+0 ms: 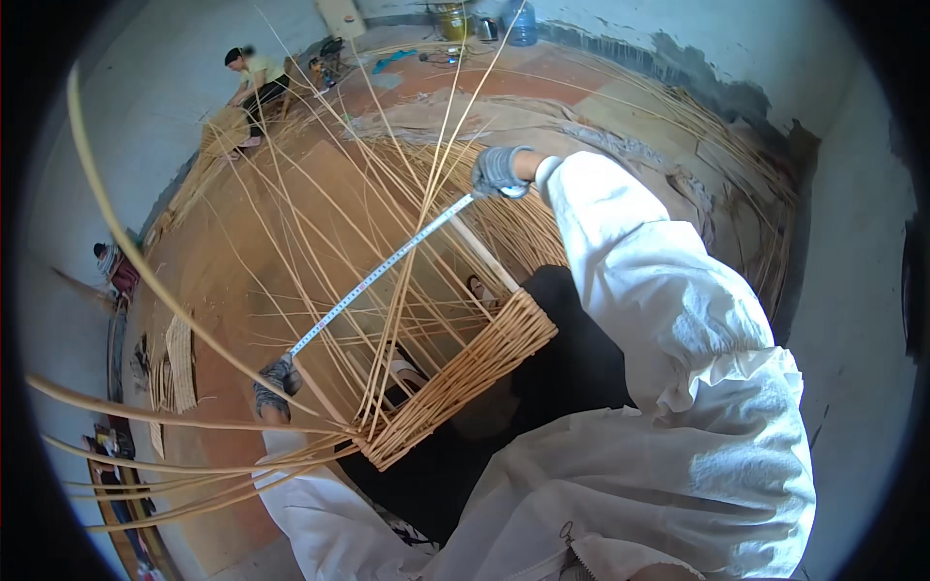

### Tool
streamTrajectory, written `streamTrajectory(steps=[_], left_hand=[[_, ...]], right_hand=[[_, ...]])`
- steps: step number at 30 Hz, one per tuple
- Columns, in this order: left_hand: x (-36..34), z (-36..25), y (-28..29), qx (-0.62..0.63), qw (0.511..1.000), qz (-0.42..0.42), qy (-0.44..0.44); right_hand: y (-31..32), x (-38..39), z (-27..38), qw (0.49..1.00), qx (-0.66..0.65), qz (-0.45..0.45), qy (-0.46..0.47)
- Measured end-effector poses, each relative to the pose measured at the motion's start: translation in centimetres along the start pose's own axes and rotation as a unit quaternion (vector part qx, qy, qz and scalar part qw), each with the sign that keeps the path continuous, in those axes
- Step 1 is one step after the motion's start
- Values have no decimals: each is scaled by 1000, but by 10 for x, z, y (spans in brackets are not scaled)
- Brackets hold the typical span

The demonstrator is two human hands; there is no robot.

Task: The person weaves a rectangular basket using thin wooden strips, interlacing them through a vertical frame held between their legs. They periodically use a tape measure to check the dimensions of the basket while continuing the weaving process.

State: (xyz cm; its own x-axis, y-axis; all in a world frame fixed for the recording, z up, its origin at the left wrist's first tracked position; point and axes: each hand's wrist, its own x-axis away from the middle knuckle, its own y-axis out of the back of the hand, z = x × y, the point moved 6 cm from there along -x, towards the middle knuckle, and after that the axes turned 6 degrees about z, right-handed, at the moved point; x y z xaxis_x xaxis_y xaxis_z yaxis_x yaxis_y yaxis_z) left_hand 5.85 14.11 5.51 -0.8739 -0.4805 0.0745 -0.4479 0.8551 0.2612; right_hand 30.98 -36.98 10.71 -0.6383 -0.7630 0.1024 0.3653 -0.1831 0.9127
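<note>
Nearest, at the person's lap, sits a partly woven wicker frame (pixel 470 382), its dense band toward the body and long loose rods (pixel 160 418) fanning out to the left and upward. Beyond that band, a white measuring tape (pixel 363 284) runs taut on a slant over the frame's open side between 2 gray-gloved hands, the left hand (pixel 274 385) closed on its lower end beside a frame stick and the right hand (pixel 497 172) curled around its upper end. Farther off, 1 co-worker (pixel 257 82) sits bent over wickerwork, and a blue bottle (pixel 521 24) stands by the back wall.
</note>
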Motion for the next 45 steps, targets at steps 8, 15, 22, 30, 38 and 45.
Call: streamTrajectory(steps=[8, 15, 22, 30, 38, 45], left_hand=[[-20, 17, 9, -22, 990, 58, 127], [-32, 25, 6, -23, 977, 86, 191], [14, 29, -14, 338, 926, 166, 20], [97, 159, -82, 498, 853, 151, -32], [81, 91, -71, 200, 972, 115, -53], [76, 72, -41, 282, 940, 190, 18]], right_hand=[[-18, -15, -22, 992, 75, -62, -81], [-16, -12, -14, 993, 51, -51, -93], [-57, 25, -14, 969, 176, -111, 135], [-377, 299, -188, 746, -522, -279, -306], [-166, 222, -23, 857, -51, -449, -248], [-119, -69, 281, 970, -192, -30, 149]])
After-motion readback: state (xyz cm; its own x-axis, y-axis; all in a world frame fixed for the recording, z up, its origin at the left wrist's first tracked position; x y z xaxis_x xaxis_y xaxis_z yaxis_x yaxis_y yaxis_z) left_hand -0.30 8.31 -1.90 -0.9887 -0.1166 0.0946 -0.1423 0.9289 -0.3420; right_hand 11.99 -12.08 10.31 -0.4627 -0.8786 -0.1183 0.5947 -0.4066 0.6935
